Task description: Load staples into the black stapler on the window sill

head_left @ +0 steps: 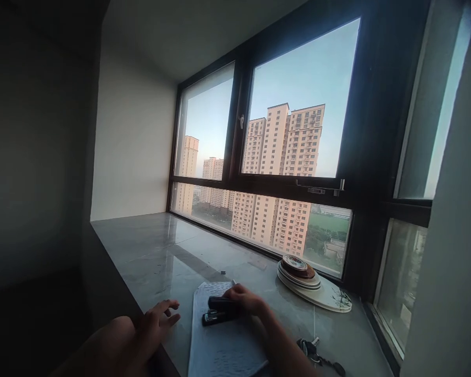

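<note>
Starting at the left, deep shadow gives way to a pale wall (133, 146), and the grey windowsill (141, 243) runs from its foot toward the right. The left hand (159, 322) is at the sill's near edge, fingers loosely bent and spread a little, its grip half wide and holding nothing. Just beside it, to the right, lie papers (204, 348) covered in rows of dark marks, the far corner on the left cut at a slant. Over the papers is a black stapler (219, 310), its front end pointing left, with a gap between upper arm and base; whether the base touches the papers I cannot tell. The right hand (251, 301) holds it from the rear, grip closed around that end. A small dark piece (223, 272) lies on the sill beyond the papers. Behind, a dark-framed window (237, 99) looks out on tall apartment towers (277, 139). Farther right, near the frame, stacked plates (298, 283) carry a small brown-rimmed dish (296, 263) on top; the lowest plate, oval, shows a leafy pattern. Nearer, right of the right forearm, lies a bunch of keys (308, 346).
</note>
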A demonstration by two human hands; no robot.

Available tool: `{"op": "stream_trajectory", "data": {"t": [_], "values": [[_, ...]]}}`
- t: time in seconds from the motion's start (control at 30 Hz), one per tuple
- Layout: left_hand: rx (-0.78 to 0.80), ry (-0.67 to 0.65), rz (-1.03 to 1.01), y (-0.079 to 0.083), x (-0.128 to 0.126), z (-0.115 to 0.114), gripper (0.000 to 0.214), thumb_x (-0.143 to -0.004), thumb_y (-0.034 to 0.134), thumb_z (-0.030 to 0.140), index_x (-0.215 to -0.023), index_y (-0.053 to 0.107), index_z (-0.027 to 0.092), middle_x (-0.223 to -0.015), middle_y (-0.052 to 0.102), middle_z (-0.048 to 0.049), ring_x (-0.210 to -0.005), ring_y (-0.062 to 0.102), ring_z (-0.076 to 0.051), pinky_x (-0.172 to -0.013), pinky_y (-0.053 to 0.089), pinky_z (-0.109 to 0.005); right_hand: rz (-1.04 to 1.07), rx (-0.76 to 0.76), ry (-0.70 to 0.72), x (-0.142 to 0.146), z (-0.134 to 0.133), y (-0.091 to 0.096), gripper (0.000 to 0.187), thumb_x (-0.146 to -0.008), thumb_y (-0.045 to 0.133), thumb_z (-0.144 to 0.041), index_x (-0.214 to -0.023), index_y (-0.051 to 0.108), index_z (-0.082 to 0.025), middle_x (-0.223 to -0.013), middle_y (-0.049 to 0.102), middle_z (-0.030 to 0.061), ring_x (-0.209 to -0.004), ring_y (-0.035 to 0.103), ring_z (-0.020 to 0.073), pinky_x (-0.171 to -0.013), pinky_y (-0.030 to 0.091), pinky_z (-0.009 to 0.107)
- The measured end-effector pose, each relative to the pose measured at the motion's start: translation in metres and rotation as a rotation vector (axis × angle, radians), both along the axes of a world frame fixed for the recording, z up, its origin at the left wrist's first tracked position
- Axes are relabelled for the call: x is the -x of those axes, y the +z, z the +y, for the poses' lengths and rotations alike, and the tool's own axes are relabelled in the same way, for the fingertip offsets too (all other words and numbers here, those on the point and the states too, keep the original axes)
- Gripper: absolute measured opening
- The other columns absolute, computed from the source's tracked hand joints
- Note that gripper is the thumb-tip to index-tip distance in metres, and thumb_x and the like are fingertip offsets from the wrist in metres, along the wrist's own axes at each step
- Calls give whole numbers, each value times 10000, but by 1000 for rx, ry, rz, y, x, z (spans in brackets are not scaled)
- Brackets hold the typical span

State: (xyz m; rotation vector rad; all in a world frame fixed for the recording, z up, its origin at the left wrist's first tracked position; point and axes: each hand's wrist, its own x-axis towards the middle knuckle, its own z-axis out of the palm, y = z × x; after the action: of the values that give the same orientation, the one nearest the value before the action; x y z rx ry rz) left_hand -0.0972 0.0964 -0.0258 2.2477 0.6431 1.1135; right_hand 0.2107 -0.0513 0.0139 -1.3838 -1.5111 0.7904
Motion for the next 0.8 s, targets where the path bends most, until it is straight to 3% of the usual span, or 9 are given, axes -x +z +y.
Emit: {"op": "stream_trajectory", "data": {"t": [0.07,0.1,0.23,0.3,0.37,0.43,0.53,0.63,0.8], "values": [[-16,-36,14,2,1,-3,404,-801,598,601,-914,731,237,-912,751,-43,-691,688,-179,-698,573,-298,34,66,-76,-18,-5,-1,781,-836,387,-784,-833,765,-101,-678,669,64,-555,548,137,-545,423,251],[-23,-55,19,3,1,-3,417,-815,575,608,-913,729,233,-906,747,-47,-685,686,-178,-689,571,-295,-3,76,-98,-25,-5,-2,773,-842,389,-773,-855,766,-97,-695,681,75,-567,561,147,-560,431,263],[-34,-55,13,-3,2,1,444,-853,522,607,-1004,710,234,-953,737,-61,-674,674,-167,-686,571,-289,-290,-75,-271,-42,5,-8,481,-778,656,-567,-980,756,-142,-686,698,52,-645,613,195,-678,479,325],[-43,-34,19,-8,1,4,430,-876,507,573,-1070,692,236,-956,731,-55,-659,664,-156,-678,567,-279,-377,-171,-425,-46,12,-14,383,-792,662,-467,-1007,743,-160,-719,694,54,-662,620,202,-704,493,339],[-59,-21,27,-11,-1,5,398,-891,505,532,-1094,682,239,-944,724,-45,-663,663,-151,-683,559,-270,-464,-234,-522,-47,20,-21,353,-806,648,-402,-1067,723,-177,-894,704,90,-776,646,223,-765,511,352],[-71,-23,31,-11,-3,4,359,-893,513,498,-1076,683,241,-954,723,-42,-688,668,-154,-706,554,-269,-595,-220,-517,-46,29,-27,425,-804,648,-348,-1203,667,-202,-1177,651,123,-1037,625,262,-913,488,373],[-71,-36,40,-8,-5,-1,323,-896,508,455,-1057,684,238,-960,723,-46,-698,665,-159,-719,549,-277,-788,-25,-460,-43,46,-30,567,-854,591,-313,-1406,502,-217,-1507,419,118,-1372,400,286,-1112,337,429],[-79,-41,51,-4,-6,-4,289,-896,512,404,-1054,685,235,-948,721,-46,-685,656,-158,-719,543,-282,-851,165,-409,-38,67,-28,566,-940,466,-318,-1488,377,-211,-1588,287,111,-1457,270,265,-1167,227,490],[-74,-45,78,-3,-7,-6,251,-894,531,366,-1030,696,236,-977,720,-46,-702,656,-157,-743,541,-281,-869,191,-319,-18,100,-25,520,-982,378,-335,-1488,372,-211,-1560,344,121,-1452,291,255,-1168,179,544]]}}
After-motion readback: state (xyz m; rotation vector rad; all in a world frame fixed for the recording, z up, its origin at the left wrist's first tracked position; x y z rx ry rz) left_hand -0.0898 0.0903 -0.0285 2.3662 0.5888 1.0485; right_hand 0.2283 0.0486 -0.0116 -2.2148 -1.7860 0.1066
